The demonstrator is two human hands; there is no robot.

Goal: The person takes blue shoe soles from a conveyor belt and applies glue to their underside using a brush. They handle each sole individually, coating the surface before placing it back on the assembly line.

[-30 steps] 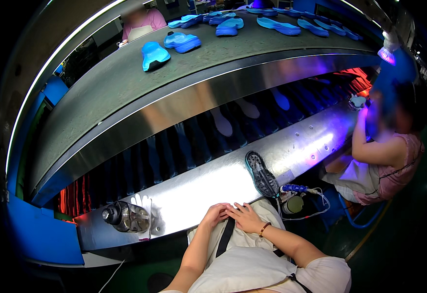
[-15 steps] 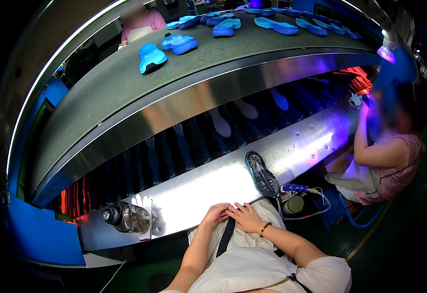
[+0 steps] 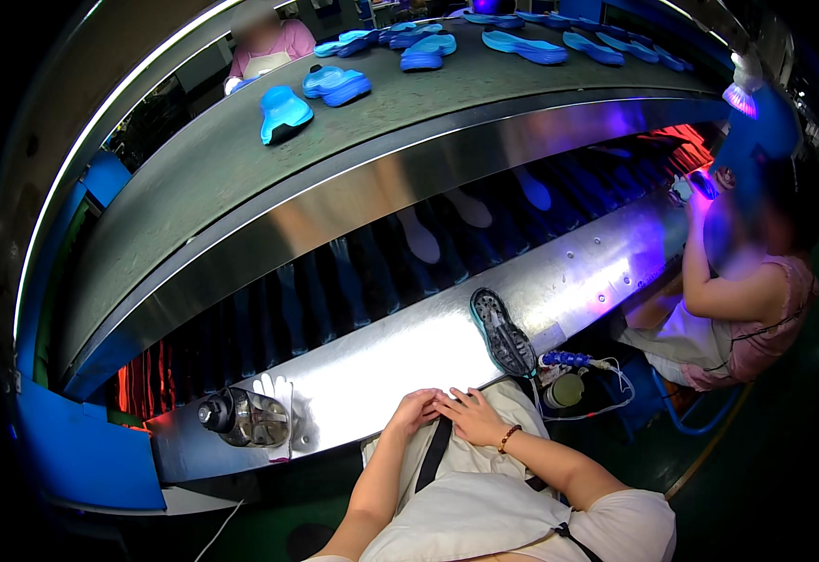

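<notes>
My left hand (image 3: 416, 410) and my right hand (image 3: 472, 418) rest on the pale apron (image 3: 470, 510) in my lap, at the near edge of the metal ledge (image 3: 372, 365). Their fingertips meet, and neither hand holds anything. The right fingers are spread; those of the left are loosely bent and partly overlapped by the right. Just beyond the right hand, a dark shoe sole (image 3: 503, 332) with a teal rim lies on the ledge. At the ledge's left end lie a dark, see-through water bottle (image 3: 250, 418) and a white glove (image 3: 280, 393).
Blue shoe soles (image 3: 336, 84) ride the green conveyor belt (image 3: 185, 183) above a dark slot with pale sole shapes (image 3: 419, 237). A blue segmented hose (image 3: 566, 360) and green-topped container (image 3: 565, 391) stand near my right. One co-worker (image 3: 756, 300) sits right; another (image 3: 274, 47) is across.
The blue soles on the belt have shifted slightly left. The right co-worker's hands have moved at a lit item, and blue now shows at the far co-worker's hands. My hands stay still.
</notes>
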